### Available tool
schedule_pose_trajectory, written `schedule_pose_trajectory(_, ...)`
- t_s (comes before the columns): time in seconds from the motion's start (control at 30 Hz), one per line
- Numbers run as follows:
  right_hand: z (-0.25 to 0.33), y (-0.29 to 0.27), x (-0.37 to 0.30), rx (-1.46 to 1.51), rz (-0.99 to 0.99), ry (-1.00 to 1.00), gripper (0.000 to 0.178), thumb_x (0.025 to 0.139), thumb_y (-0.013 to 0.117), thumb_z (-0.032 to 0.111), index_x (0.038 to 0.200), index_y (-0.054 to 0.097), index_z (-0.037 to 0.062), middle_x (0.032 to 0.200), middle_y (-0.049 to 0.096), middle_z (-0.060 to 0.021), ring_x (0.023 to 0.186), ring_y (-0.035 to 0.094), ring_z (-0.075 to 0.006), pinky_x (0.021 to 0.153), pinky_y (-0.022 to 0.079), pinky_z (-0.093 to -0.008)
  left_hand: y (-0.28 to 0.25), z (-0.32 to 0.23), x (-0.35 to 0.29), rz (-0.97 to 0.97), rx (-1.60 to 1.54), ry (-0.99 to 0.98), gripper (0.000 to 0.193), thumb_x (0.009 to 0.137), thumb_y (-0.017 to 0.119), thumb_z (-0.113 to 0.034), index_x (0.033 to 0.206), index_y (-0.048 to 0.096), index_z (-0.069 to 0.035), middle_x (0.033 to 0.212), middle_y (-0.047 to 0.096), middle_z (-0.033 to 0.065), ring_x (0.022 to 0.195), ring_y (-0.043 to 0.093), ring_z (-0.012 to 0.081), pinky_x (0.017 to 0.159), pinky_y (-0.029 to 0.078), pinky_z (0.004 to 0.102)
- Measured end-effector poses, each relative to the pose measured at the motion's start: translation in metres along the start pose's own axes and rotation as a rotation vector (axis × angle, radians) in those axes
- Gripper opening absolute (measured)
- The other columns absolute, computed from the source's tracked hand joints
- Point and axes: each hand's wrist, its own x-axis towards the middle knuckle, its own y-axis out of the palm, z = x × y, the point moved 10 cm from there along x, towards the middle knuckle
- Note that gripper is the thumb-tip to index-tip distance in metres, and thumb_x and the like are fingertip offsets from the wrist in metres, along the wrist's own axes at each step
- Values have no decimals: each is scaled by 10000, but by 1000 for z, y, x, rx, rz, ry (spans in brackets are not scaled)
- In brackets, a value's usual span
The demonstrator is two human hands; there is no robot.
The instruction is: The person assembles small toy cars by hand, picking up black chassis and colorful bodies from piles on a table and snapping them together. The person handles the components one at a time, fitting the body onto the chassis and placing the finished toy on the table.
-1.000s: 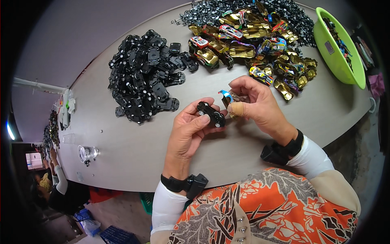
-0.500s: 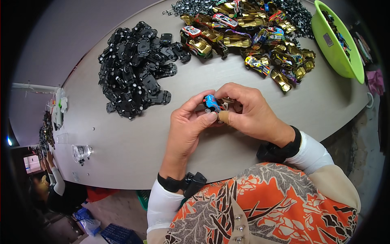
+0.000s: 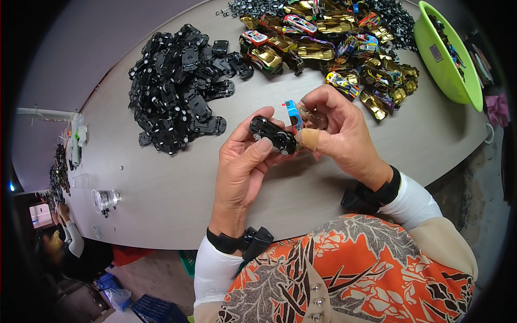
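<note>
Between finger and thumb, my left hand grips a black toy car chassis with small grey-hubbed wheels, tilted down toward the right. My right hand has a blue toy car body shell with some red, turned on edge beside the chassis. The shell is apart from the chassis at its top; whether they touch lower down I cannot tell. A tan bandage wraps my right thumb. Something brownish and shiny, partly hidden, shows among the right fingers. Both hands are above the grey table.
Left of my hands lies a heap of black chassis. Gold and coloured car shells are piled ahead, with small dark wheel parts behind. A green basin leans at right. A clear cup stands left; another person sits beyond.
The blue shell, earlier over the chassis between both hands, is now lifted off and turned in my right hand. My left hand has moved slightly left, exposing the chassis.
</note>
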Motion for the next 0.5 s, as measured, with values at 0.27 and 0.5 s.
schedule_pose_trajectory(0.27,-2,6,-4,-107,11,-90,263,749,618,14,972,478,22,807,513,6,690,491,-29,597,443,-192,1,1,-2,1,70,7,466,814,610,-29,1248,453,33,1116,568,137,971,608,230,794,562,398)
schedule_pose_trajectory(0.5,1,14,-6,-239,57,-161,287,743,592,7,1020,517,17,806,502,-9,671,459,-36,558,400,-195,3,-5,-4,-8,151,61,461,781,619,52,1221,480,46,1080,588,141,950,607,205,765,570,364)
